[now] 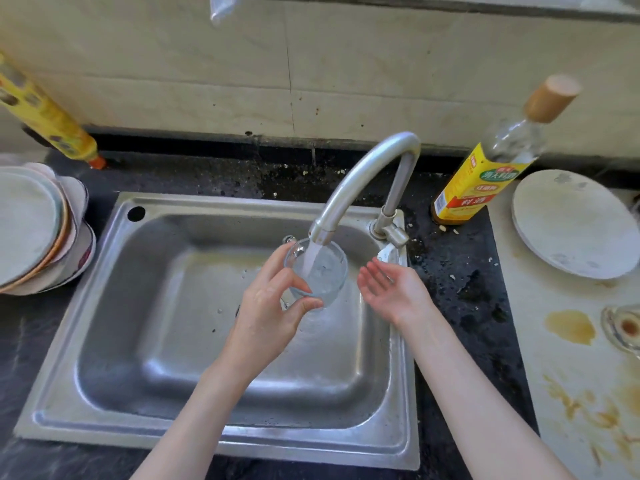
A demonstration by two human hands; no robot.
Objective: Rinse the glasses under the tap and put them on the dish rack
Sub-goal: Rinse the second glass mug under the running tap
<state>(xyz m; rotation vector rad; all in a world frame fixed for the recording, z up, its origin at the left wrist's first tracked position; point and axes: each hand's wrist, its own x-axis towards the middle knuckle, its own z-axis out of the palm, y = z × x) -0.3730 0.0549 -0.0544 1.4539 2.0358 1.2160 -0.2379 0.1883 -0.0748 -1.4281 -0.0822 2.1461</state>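
**Glass under the running tap**

Head view: the left hand [268,303] holds a clear glass [317,268] over the steel sink [114,299], fingers and thumb curled round its near-left side and pinching the wall. The glass sits tilted directly under the spout of the tap [360,181], and a stream of water [311,256] runs into it. The right hand [391,289] is just to the right of the glass, palm up, fingers spread and relaxed, holding nothing and apart from the glass.

To the far left of the sink a stack of plates and bowls [41,230] leans on the dark counter [467,271]. Behind them a yellow bottle [45,116] stands tilted against the wall. To the right of the tap stands a bottle with a yellow label [485,181] and a tan cap. Further right a white plate [571,223] lies on a stained pale surface [561,375], and at the right edge another glass piece [623,327] shows only in part.
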